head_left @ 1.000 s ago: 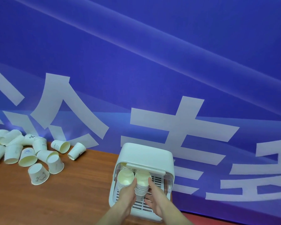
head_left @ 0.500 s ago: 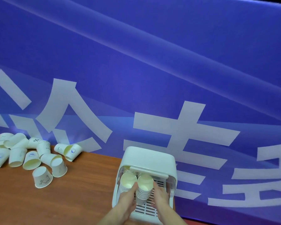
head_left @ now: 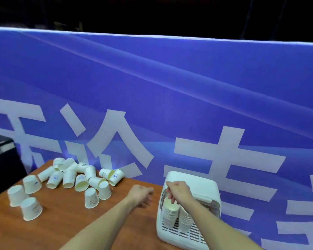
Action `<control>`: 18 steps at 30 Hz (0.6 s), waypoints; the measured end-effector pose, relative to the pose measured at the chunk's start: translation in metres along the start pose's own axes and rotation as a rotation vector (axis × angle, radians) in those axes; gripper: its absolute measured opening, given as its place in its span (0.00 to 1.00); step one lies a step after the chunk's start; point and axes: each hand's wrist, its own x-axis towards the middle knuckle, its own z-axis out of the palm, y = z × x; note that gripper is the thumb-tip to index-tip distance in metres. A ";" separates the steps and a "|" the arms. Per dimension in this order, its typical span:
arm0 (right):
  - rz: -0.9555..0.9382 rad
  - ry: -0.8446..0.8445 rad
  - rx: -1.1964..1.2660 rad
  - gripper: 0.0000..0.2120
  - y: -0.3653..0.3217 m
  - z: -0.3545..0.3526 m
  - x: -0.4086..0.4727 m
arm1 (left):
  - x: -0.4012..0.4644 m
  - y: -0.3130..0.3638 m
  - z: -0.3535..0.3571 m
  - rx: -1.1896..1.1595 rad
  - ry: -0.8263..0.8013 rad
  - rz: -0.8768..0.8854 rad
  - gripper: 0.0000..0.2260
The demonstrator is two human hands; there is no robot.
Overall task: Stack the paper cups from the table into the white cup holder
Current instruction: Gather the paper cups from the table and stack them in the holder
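The white cup holder [head_left: 203,188] stands at the right end of the wooden table [head_left: 65,226], with two stacks of paper cups inside, a left stack [head_left: 170,214] and a right stack [head_left: 186,221]. My right hand [head_left: 180,192] is over the holder's opening, its curled fingers on the rim of the left stack's top cup [head_left: 171,204]. My left hand [head_left: 141,195] hovers above the table left of the holder, blurred, fingers loosely curled and holding nothing. Several loose paper cups [head_left: 79,179] lie scattered at the table's left, some upside down, some on their sides.
A blue banner [head_left: 170,105] with large white characters rises right behind the table. A dark box-like object [head_left: 2,159] stands at the far left. Bare wood lies between the loose cups and the holder.
My left hand has left the holder and swung left over the table. The right hand has moved from the right stack to the top of the left stack. The view has shifted left.
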 end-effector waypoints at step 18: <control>-0.486 -0.255 -0.510 0.17 -0.222 0.183 0.024 | -0.062 0.021 -0.320 0.923 0.486 0.062 0.10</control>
